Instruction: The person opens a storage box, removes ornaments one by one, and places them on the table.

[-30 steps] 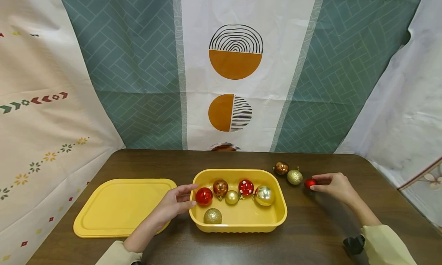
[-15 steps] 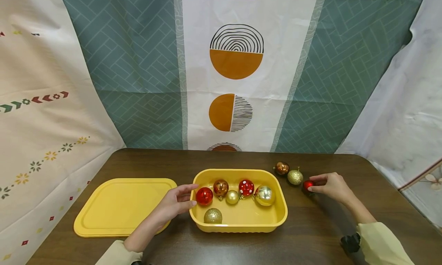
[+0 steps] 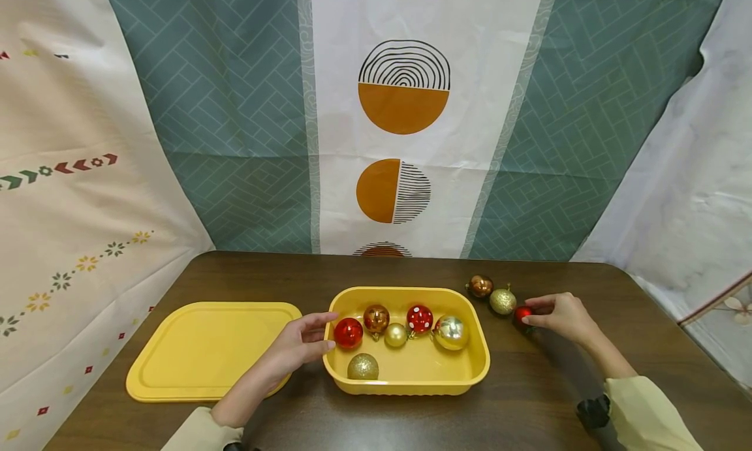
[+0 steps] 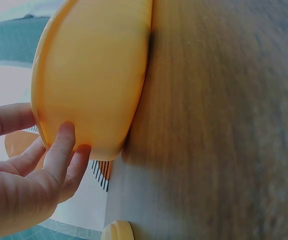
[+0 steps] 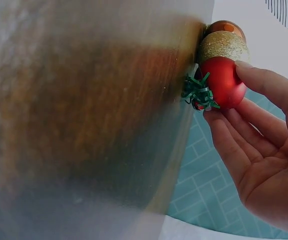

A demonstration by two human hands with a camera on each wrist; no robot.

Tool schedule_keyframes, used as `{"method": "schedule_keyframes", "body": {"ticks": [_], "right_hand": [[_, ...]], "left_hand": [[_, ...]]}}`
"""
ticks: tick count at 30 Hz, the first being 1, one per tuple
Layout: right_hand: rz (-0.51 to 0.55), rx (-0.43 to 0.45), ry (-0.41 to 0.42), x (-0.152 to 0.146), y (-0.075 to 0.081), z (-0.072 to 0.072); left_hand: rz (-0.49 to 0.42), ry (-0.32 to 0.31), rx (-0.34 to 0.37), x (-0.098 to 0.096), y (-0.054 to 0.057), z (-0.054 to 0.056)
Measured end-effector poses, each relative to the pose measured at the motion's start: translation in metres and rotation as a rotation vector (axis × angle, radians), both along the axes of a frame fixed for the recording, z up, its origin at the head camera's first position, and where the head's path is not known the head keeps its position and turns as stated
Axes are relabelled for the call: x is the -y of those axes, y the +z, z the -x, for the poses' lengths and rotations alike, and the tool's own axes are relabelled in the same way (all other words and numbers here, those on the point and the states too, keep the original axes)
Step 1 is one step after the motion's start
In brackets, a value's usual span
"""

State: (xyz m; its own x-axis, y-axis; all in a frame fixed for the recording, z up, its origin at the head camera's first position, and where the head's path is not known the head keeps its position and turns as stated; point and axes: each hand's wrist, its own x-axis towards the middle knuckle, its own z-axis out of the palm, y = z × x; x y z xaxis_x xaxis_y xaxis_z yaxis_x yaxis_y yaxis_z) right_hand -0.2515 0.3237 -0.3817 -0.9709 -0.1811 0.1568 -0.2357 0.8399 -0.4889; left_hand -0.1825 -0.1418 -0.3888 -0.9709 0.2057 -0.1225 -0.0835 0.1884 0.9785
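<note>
Left hand (image 3: pixel 298 344) relaxed against tub (image 3: pixel 411 388), right hand (image 3: pixel 561 315) pinching red ball (image 5: pixel 225 82) right of it: slack pinch, I judge, risks rolling.

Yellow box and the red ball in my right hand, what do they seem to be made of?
Yellow box: probably moulded plastic, smooth, softly shiny, judging by its even colour and rounded rim. Red ball: satin finish with a soft highlight; plastic or glass, I can't tell.
</note>
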Motion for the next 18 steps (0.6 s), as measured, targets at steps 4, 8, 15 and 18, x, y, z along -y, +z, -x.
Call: {"method": "schedule_keyframes", "body": {"ticks": [4, 8, 15, 18], "right_hand": [[-0.002, -0.005, 0.004, 0.000, 0.000, 0.000], [0.014, -0.007, 0.007, 0.001, 0.002, -0.003], [0.094, -0.004, 0.020, 0.015, 0.013, -0.013], [0.117, -0.022, 0.036, 0.027, 0.019, -0.018]], "left_hand": [[-0.011, -0.015, -0.008, 0.001, -0.001, 0.000], [-0.013, -0.015, -0.004, 0.000, -0.001, 0.000], [-0.006, -0.004, 0.004, 0.000, 0.000, 0.000], [-0.003, -0.005, -0.002, 0.000, 0.000, 0.000]]}}
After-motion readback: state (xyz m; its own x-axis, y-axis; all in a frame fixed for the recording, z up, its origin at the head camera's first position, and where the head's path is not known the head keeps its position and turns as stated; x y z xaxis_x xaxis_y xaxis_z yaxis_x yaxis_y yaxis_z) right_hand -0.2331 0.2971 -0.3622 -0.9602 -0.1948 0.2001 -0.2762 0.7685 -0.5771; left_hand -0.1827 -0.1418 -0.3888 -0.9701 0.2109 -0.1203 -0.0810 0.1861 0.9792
